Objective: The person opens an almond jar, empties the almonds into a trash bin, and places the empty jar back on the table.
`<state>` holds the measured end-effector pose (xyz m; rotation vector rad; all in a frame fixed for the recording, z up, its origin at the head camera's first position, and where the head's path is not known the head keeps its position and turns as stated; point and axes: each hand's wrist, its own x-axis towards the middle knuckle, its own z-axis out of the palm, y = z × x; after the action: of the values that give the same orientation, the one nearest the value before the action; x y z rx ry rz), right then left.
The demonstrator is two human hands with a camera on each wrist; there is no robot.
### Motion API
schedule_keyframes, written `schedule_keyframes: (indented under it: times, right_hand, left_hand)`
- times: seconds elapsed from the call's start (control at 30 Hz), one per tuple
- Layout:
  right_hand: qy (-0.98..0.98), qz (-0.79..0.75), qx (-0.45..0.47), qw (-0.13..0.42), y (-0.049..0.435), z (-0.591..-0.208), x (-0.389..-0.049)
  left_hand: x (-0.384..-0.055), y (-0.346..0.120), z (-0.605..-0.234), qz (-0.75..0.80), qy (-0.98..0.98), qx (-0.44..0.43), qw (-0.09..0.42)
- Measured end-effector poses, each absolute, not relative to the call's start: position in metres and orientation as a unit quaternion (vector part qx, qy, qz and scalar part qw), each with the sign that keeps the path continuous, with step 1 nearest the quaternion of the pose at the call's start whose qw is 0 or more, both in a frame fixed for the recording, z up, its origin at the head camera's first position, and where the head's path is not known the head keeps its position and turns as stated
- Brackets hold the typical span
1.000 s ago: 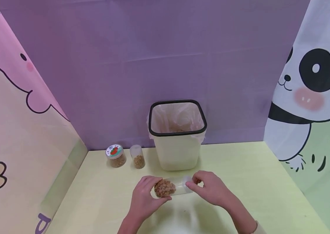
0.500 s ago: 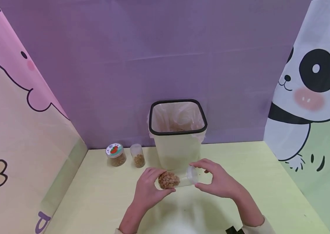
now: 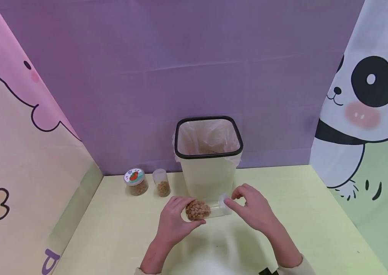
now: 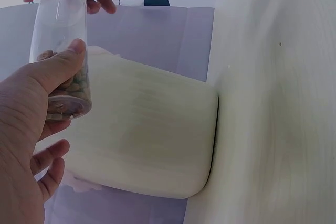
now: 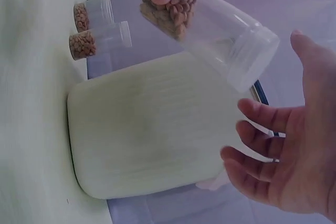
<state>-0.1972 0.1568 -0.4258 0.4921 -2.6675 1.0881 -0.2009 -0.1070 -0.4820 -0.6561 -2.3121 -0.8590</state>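
Note:
My left hand grips the bottom end of a clear plastic jar, thumb on one side and fingers on the other. Brown pellets or nuts fill its lower part; I cannot tell the exact kind. The jar lies nearly sideways above the table, its translucent ribbed lid pointing right. My right hand is beside that lid. In the right wrist view its loosely bent fingers and thumb stand apart from the lid, with nothing between them.
Behind the hands stands a white trash bin with a black rim and plastic liner. To its left on the table are a small clear jar with brown pieces and a squat jar with a tomato-pictured lid.
The left hand has lifted the jar slightly away from me. My right hand spread around the lid half a second ago; now its fingers have come off and drawn closer together.

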Motion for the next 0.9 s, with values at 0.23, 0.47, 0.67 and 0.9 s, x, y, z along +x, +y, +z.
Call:
schedule_keyframes:
  times: [0.23,0.47,0.67,0.9]
  right_hand:
    - [-0.927,0.324,0.136,0.131,0.149,-0.419,-0.194]
    - [-0.936,0.312,0.116,0.113,0.153,-0.419,-0.195]
    - [-0.919,0.345,0.152,0.117,0.158,-0.422,-0.196]
    - [-0.898,0.392,0.177,0.095,0.163,-0.424,-0.196]
  left_hand:
    - [-0.202,-0.106,-0.483,-0.315,-0.867,-0.249,0.296]
    - [-0.203,-0.104,-0.482,-0.319,-0.863,-0.255,0.298]
    - [-0.203,-0.102,-0.482,-0.320,-0.862,-0.257,0.298]
    - [-0.201,-0.101,-0.484,-0.310,-0.870,-0.250,0.289]
